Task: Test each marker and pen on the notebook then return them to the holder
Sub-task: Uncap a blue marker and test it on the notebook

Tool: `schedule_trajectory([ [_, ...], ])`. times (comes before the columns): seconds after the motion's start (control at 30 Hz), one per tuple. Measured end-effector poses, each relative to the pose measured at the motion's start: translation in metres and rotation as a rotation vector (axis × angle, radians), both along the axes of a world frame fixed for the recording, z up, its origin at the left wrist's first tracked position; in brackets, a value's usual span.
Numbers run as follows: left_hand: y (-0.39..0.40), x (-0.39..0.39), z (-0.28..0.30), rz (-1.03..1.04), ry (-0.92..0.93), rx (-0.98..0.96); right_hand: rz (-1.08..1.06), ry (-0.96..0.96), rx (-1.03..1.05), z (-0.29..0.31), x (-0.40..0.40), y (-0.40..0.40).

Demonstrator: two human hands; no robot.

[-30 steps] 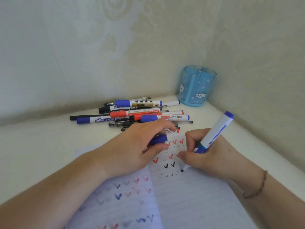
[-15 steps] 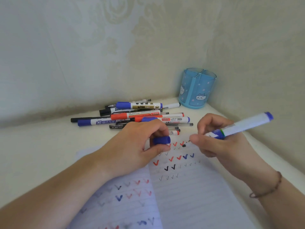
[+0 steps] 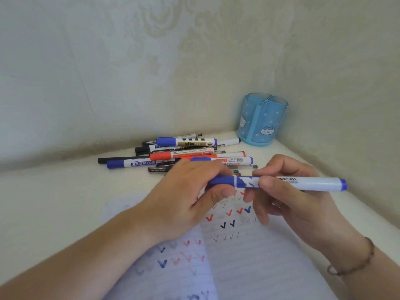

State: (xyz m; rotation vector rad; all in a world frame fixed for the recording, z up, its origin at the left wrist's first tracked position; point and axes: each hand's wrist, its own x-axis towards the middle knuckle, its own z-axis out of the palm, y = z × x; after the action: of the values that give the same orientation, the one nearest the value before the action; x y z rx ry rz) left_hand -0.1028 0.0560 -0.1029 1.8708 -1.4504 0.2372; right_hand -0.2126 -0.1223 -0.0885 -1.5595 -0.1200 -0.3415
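I hold the blue marker (image 3: 303,183) level above the notebook (image 3: 259,256), and the step in hand, as I judge it, is recapping. My right hand (image 3: 298,204) pinches the white barrel between thumb and forefinger just right of the blue printed band, the other fingers loosely curled below; my left hand (image 3: 186,198) has its fingers curled round the blue cap (image 3: 220,181), thumb underneath. The cap meets the barrel at the seam; whether it is fully seated I cannot tell. To do this well, I judge: keep cap and barrel on one axis, push straight along it, and hold both clear of the page so no stray ink lands on the tick marks (image 3: 229,224). The holder (image 3: 263,120), a blue cup with dividers, stands upright in the far right corner of the table (image 3: 54,202), well apart from my hands. The pile of pens and markers (image 3: 177,156) lies at the far side, just beyond my left knuckles; my route to the holder passes right of it, so I see nothing in the way, though a low sweep could scatter the pile
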Motion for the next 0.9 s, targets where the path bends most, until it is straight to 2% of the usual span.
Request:
schedule_trajectory([
  [0.07, 0.001, 0.000, 0.001, 0.030, -0.024, 0.023, -0.029, -0.039, 0.020, -0.001, 0.000, 0.008],
  [0.2, 0.001, -0.006, 0.001, -0.109, 0.184, 0.019, -0.113, -0.126, 0.037, -0.003, -0.001, 0.023],
  [0.3, 0.001, -0.010, 0.001, -0.135, 0.234, 0.004, -0.123, -0.129, 0.094, -0.003, -0.002, 0.029],
  [0.43, 0.002, -0.009, 0.001, -0.121, 0.214, 0.020, -0.106, -0.098, 0.082, -0.005, 0.001, 0.029],
  [0.57, 0.000, -0.001, -0.001, -0.052, 0.080, 0.030, -0.099, -0.039, -0.052, -0.002, 0.005, 0.020],
  [0.63, -0.001, 0.004, 0.001, -0.004, 0.048, -0.003, -0.123, -0.026, 0.003, 0.004, 0.005, 0.010],
  [0.7, 0.001, 0.010, 0.002, 0.031, 0.056, -0.033, -0.206, -0.053, 0.146, 0.007, 0.004, -0.003],
  [0.73, 0.002, 0.012, 0.002, 0.044, 0.065, -0.029, -0.282, -0.052, 0.154, 0.009, 0.004, -0.009],
  [0.8, 0.005, 0.019, 0.001, 0.083, 0.061, 0.033, -0.425, -0.033, 0.066, 0.010, 0.005, -0.016],
  [0.9, 0.013, 0.026, 0.003, 0.159, -0.096, 0.139, -0.515, -0.051, 0.039, 0.016, 0.002, -0.012],
])
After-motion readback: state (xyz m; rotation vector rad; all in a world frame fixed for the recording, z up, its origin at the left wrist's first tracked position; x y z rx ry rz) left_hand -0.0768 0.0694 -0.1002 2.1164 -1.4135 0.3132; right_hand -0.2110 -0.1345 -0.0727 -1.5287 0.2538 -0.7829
